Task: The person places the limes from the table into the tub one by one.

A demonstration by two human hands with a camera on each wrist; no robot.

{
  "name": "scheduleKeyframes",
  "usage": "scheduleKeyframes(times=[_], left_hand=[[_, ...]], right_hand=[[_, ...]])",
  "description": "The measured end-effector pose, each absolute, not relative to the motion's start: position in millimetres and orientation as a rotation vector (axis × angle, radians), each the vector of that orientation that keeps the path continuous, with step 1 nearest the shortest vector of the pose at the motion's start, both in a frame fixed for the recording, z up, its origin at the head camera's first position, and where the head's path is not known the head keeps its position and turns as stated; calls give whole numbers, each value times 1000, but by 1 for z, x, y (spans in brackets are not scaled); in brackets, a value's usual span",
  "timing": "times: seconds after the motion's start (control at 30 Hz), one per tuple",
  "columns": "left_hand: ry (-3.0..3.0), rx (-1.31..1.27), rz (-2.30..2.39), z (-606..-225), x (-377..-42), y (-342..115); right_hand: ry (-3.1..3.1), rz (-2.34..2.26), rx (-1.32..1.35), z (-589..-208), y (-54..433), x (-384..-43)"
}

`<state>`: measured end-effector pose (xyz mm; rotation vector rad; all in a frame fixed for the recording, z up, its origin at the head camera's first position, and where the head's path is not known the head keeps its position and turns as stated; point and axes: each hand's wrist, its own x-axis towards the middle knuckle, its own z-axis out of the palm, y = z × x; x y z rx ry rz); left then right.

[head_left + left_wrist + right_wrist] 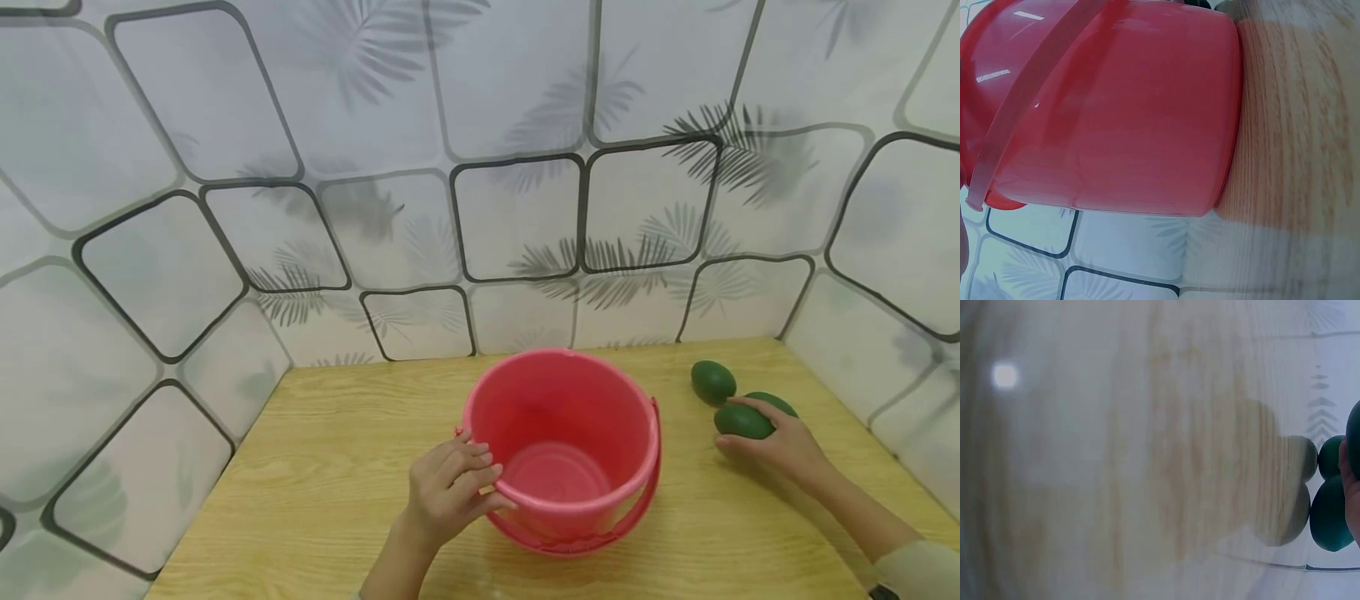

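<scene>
Pink bucket [558, 387], three green ovoids [712, 382]

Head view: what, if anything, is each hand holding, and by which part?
The left hand holds the bucket by its rim; the right hand holds one green oval by its sides, between thumb and fingers.

From my head view, I see a glossy pink bucket [558, 396] upright at lower centre, its handle [577, 547] hanging across the near side. At right lie two smooth green fruits [712, 382]; a third fruit [742, 422], held, partly hides one.
</scene>
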<state>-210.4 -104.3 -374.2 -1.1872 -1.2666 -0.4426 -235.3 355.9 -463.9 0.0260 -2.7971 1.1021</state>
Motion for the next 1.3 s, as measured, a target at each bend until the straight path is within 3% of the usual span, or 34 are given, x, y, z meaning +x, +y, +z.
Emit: scheduleKeyframes(times=[0.5,1.3], left_hand=[[-1281,-1203,-449,-386,-217,-107],[-1271,-1199,-447,-375,-211,-105]], right_hand=[[-2770,1084,52,-450,346,-234],[-2743,1051,204,-422,313,-227]])
